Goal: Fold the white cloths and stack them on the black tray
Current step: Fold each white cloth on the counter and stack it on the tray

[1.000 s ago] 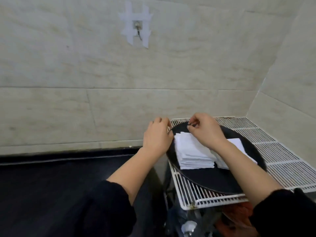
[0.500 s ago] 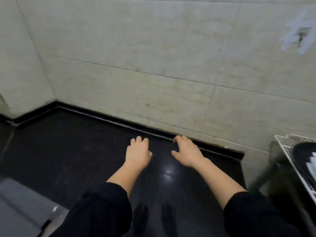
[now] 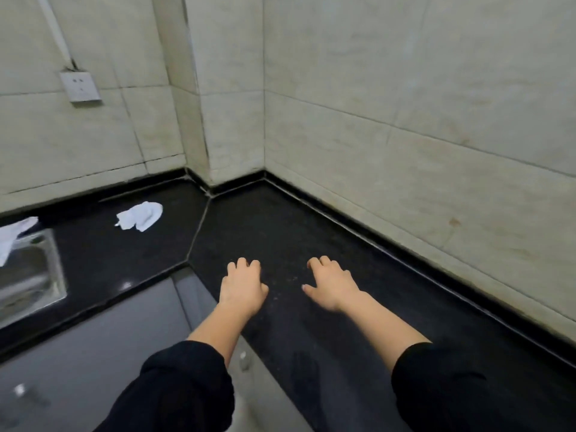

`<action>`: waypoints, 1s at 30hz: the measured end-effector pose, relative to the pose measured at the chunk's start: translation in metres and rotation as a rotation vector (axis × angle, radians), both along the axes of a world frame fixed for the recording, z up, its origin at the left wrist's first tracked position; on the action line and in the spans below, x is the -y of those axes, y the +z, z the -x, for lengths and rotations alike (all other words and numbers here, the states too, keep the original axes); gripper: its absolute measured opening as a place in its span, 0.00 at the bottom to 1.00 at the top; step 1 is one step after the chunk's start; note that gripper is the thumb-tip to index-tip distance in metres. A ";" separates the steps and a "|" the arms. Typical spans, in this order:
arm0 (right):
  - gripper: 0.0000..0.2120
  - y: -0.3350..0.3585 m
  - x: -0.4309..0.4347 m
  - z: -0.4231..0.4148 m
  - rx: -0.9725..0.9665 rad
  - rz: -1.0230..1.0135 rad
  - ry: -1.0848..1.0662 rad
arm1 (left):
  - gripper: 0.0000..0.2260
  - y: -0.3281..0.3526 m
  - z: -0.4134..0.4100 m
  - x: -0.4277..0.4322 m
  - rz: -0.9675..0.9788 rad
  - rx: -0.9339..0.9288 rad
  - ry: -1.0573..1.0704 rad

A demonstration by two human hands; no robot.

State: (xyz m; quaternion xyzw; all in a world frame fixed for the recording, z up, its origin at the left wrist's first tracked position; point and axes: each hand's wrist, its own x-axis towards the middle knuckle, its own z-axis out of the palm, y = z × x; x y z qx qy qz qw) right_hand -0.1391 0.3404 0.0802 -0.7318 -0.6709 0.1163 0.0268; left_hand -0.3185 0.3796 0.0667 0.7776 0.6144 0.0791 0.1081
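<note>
A person's left hand (image 3: 243,291) and right hand (image 3: 332,286), both bare, emerge from loose black clothing. The left sleeve (image 3: 184,388) and right sleeve (image 3: 452,388) bunch in soft folds and end partway up the forearms, the fabric plain and matte.

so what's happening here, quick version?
A person's left hand and right hand are both empty, fingers loosely curled, over the black counter. One crumpled white cloth lies unfolded on the counter, off to the left. A second white cloth drapes at the sink edge. The black tray isn't in view.
</note>
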 end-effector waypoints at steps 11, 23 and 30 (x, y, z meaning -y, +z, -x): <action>0.25 -0.013 -0.207 0.103 0.085 0.088 0.264 | 0.14 -0.012 0.100 -0.153 0.072 -0.023 0.224; 0.28 -0.046 -0.361 0.224 0.062 0.184 0.376 | 0.16 -0.055 0.216 -0.291 0.172 0.017 0.394; 0.27 -0.084 -0.443 0.298 0.057 0.231 0.356 | 0.16 -0.094 0.286 -0.377 0.185 0.058 0.379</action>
